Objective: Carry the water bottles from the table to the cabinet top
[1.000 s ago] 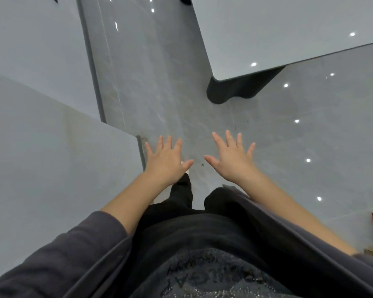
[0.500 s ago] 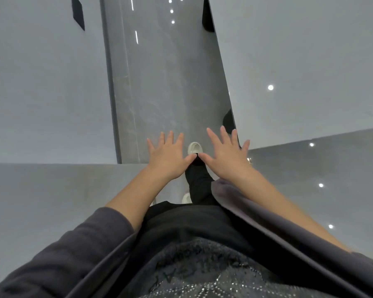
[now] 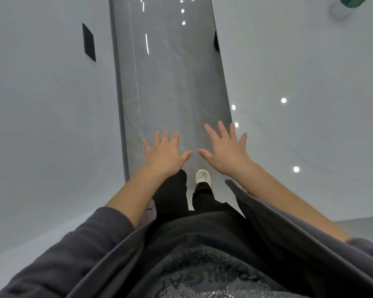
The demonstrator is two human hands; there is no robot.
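Note:
My left hand [image 3: 165, 154] and my right hand [image 3: 225, 152] are stretched out in front of me, palms down, fingers spread, holding nothing. They hover over a strip of grey floor [image 3: 172, 93]. A pale grey table top [image 3: 299, 82] fills the right side. At its far right corner, cut by the frame's top edge, a green object [image 3: 353, 1] shows; it may be part of a water bottle, too cropped to tell. A pale grey flat surface [image 3: 47, 125] fills the left side; whether it is the cabinet top I cannot tell.
The floor strip runs as a narrow aisle between the two grey surfaces. My black trouser legs and a white shoe [image 3: 202, 177] stand in it. A black block [image 3: 88, 42] sits on the left surface. Ceiling lights reflect as bright dots on floor and table.
The view has swung and moved forward along the aisle: the table now fills the right side and the green object has come into view. Both hands stay spread and empty, slightly further apart.

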